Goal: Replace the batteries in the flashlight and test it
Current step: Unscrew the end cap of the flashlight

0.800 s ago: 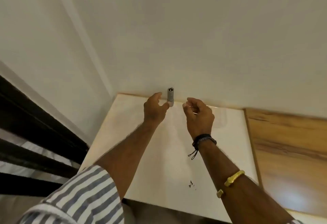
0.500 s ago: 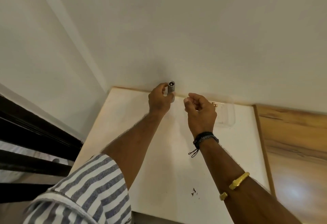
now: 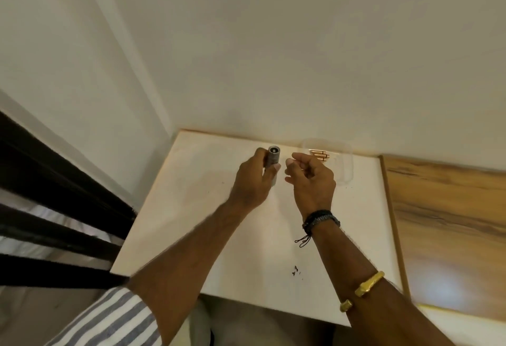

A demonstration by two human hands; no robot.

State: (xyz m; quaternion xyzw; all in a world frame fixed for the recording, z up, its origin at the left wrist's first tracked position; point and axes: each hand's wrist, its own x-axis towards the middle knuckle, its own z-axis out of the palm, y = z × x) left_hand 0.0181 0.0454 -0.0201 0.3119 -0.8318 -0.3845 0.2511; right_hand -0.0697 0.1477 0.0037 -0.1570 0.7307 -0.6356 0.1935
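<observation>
1. Grey flashlight, now lifted off the table, sits clamped in the left hand's curled fingers.
2. Just beside it the right hand hovers, loosely curled, empty.
3. Copper batteries wait beyond that hand; opening likely comes next.

pass: over table front, middle | block: wall at far edge | obstacle: clear tray with batteries, far right
</observation>
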